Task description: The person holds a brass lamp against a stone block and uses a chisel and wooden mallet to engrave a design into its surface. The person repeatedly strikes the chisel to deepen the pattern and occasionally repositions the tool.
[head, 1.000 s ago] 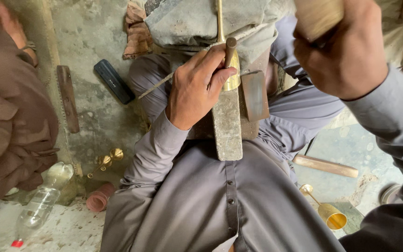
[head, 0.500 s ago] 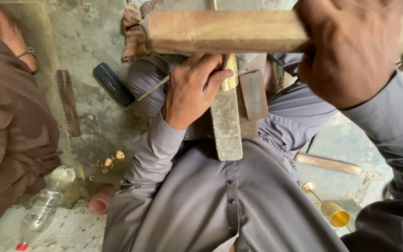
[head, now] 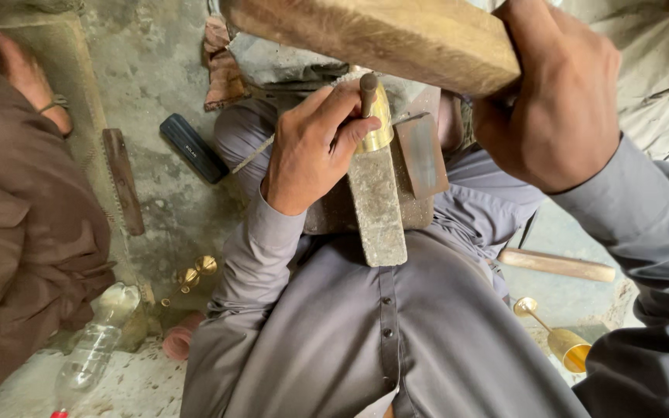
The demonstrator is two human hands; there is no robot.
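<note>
One wooden mallet (head: 373, 35), one brass cup (head: 375, 124), one brass goblet (head: 559, 337), one plastic bottle (head: 94, 344), two hands.

- I see a rough, matt wooden block (head: 373, 35), its grain coarse.
- Below the block, a glossy brass piece (head: 377, 124) shines.
- Under that brass, a dull, pitted metal bar (head: 379, 213).
- Below the bar, smooth grey cloth (head: 365, 333).

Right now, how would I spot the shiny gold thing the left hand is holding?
Start at the grey stone bar lying across the person's lap. At its far end the left hand pinches a small shiny brass cup-shaped piece with a dark metal rod standing on top. It is the only golden thing on the bar; the other brass pieces lie on the floor.
</note>
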